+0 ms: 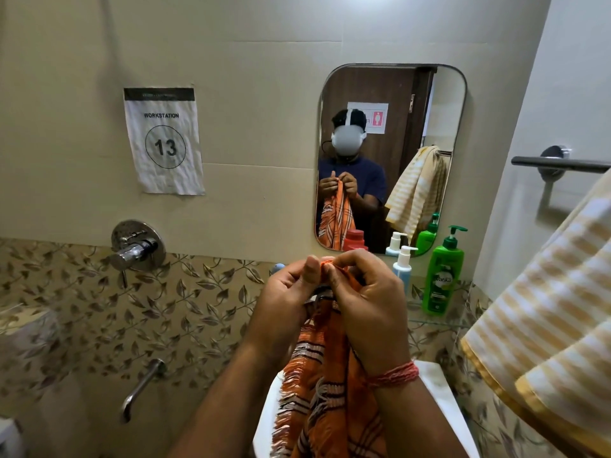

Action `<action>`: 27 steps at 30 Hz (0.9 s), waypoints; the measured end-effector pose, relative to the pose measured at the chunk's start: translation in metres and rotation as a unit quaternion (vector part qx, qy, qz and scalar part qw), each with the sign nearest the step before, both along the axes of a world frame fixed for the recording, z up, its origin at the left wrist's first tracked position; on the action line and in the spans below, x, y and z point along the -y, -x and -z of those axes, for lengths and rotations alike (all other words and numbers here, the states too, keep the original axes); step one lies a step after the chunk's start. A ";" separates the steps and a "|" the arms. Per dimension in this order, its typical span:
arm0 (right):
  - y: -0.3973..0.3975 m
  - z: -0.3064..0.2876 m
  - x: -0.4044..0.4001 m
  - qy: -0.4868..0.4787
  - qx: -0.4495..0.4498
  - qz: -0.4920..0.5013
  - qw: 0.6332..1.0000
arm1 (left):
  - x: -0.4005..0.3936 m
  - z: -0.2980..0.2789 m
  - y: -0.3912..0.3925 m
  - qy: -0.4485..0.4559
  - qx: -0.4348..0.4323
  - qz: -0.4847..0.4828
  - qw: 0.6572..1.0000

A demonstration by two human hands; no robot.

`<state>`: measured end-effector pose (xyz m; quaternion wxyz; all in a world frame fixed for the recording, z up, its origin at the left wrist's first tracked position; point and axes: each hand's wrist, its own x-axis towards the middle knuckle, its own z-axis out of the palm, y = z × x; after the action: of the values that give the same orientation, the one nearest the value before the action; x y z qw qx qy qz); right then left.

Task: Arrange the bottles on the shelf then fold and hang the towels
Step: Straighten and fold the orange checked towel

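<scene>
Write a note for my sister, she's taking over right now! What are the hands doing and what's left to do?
Left hand and right hand: both pinch the top edge of the orange checked towel, which hangs down over the white sink.
Bottles: the green pump bottle and the white pump bottle stand upright on the glass shelf under the mirror; a red bottle shows only in the mirror, hidden behind the hands.
Done: the yellow striped towel looks hung, draped at the right by the towel bar.
Left: fold the orange towel and hang it.
</scene>
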<state>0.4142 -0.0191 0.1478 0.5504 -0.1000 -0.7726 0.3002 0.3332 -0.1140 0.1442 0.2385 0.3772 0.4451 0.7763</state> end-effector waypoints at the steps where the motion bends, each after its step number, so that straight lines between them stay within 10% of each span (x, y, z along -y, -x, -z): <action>1: 0.000 -0.001 0.000 -0.009 0.000 0.010 1.000 | 0.001 0.001 0.000 0.005 -0.025 -0.004 1.000; 14: -0.005 -0.006 -0.012 0.042 0.135 -0.007 0.990 | 0.001 -0.001 -0.001 0.037 -0.002 -0.050 0.998; 23: -0.023 0.001 -0.014 0.303 0.153 -0.358 0.870 | 0.003 -0.010 0.008 0.082 -0.080 -0.171 0.979; 27: -0.025 0.007 -0.020 0.222 0.185 -0.332 0.898 | 0.005 -0.017 0.012 0.099 -0.150 -0.200 0.963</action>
<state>0.4396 0.0005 0.1411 0.2295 -0.0107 -0.7619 0.6055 0.3209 -0.1189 0.1609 0.0447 0.3675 0.6165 0.6949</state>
